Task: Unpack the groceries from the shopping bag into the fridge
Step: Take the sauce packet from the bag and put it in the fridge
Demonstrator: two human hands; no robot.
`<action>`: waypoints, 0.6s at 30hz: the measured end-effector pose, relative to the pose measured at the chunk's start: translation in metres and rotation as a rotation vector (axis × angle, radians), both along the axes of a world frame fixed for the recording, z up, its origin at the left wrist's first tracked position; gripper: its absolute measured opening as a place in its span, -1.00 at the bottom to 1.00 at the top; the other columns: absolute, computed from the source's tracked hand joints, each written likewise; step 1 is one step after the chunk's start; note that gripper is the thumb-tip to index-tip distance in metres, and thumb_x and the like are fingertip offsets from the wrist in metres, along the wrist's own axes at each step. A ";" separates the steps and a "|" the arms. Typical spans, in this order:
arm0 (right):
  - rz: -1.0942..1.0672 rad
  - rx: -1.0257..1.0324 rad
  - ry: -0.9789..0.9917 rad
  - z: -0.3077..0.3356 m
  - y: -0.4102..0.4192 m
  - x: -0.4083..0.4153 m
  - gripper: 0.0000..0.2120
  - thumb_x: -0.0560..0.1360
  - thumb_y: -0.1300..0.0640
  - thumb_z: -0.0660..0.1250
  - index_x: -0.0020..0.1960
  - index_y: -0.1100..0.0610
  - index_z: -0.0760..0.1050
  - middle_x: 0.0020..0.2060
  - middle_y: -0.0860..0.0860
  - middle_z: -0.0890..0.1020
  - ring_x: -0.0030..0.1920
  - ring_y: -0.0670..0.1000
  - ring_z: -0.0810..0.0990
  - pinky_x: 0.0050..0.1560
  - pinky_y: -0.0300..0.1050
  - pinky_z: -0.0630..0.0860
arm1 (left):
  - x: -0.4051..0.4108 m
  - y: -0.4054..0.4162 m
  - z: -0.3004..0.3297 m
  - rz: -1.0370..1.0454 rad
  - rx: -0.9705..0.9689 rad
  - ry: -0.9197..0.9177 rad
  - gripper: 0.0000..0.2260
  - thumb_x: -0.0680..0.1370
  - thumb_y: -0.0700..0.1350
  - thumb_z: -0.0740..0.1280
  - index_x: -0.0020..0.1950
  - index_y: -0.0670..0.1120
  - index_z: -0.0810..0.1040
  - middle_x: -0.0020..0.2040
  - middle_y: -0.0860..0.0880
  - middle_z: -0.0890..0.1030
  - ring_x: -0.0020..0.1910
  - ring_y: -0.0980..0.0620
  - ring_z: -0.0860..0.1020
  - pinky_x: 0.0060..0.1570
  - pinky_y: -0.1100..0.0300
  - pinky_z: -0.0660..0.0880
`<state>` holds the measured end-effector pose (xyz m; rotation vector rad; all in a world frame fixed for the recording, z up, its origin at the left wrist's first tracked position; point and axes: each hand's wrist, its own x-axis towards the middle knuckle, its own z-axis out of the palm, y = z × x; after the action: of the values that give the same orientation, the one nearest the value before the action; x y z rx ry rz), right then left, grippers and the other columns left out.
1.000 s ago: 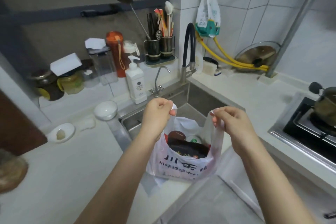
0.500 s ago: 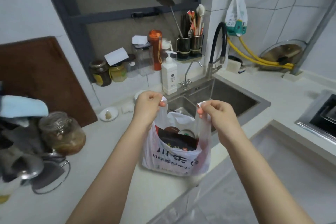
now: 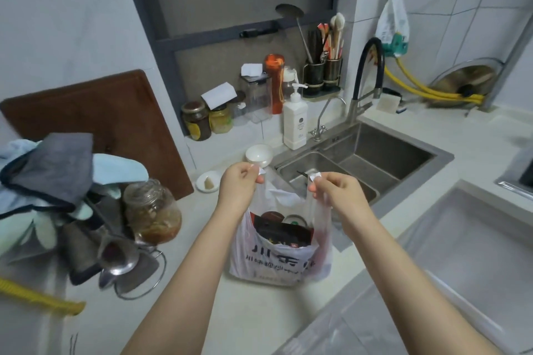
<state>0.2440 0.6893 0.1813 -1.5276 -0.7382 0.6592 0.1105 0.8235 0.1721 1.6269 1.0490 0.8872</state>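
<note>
A white plastic shopping bag (image 3: 277, 262) with dark printed characters stands on the pale counter, just left of the sink. My left hand (image 3: 240, 184) pinches its left handle and my right hand (image 3: 336, 192) pinches its right handle, holding the mouth apart. Inside the bag I see a dark red and black packet (image 3: 284, 232) and two round lids behind it. No fridge is in view.
A steel double sink (image 3: 372, 158) lies right of the bag, with a white pump bottle (image 3: 294, 124) and jars behind. A glass jar (image 3: 151, 210), cloths and a ladle crowd the left. A white bowl (image 3: 258, 154) and small dish (image 3: 208, 181) sit beyond my hands.
The view has swung left, bringing the brown board, jar and cloths into sight. The bag has shifted left along the counter, away from the sink, both hands still on its handles.
</note>
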 end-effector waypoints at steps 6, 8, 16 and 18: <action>-0.046 -0.022 -0.002 -0.004 0.015 -0.022 -0.78 0.53 0.31 0.22 -0.25 0.32 0.54 -0.43 0.07 0.49 -0.48 -0.17 0.42 -0.45 -0.49 0.33 | -0.018 0.017 -0.009 -0.058 -0.023 -0.019 -0.70 0.58 -0.19 0.19 -0.36 -0.05 0.43 -0.29 -0.10 0.56 -0.47 0.07 0.32 -0.42 0.19 0.24; -0.062 -0.044 -0.023 -0.008 0.016 -0.026 -0.77 0.53 0.31 0.22 -0.27 0.30 0.53 -0.45 0.06 0.47 -0.56 -0.23 0.38 -0.50 -0.48 0.29 | -0.020 0.021 -0.015 -0.079 -0.042 -0.017 -0.70 0.58 -0.19 0.20 -0.37 -0.04 0.44 -0.28 -0.16 0.55 -0.48 0.05 0.31 -0.42 0.18 0.21; -0.104 -0.086 -0.090 -0.014 0.023 -0.029 -0.77 0.51 0.30 0.22 -0.26 0.31 0.55 -0.46 0.01 0.46 -0.61 -0.22 0.34 -0.59 -0.46 0.22 | -0.024 0.034 -0.024 -0.111 -0.076 -0.015 -0.71 0.56 -0.16 0.24 -0.38 -0.03 0.42 -0.34 -0.06 0.53 -0.47 0.04 0.30 -0.42 0.17 0.20; -0.118 -0.086 -0.106 -0.018 0.023 -0.027 -0.75 0.52 0.27 0.22 -0.26 0.35 0.54 -0.46 0.00 0.46 -0.59 -0.22 0.35 -0.59 -0.44 0.24 | -0.027 0.036 -0.026 -0.111 -0.064 0.000 -0.73 0.52 -0.13 0.28 -0.39 -0.06 0.41 -0.38 -0.07 0.46 -0.46 0.02 0.28 -0.39 0.15 0.20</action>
<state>0.2174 0.7126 0.1636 -1.6815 -0.7004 0.5304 0.0837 0.8598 0.1465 1.6148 0.9678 0.7732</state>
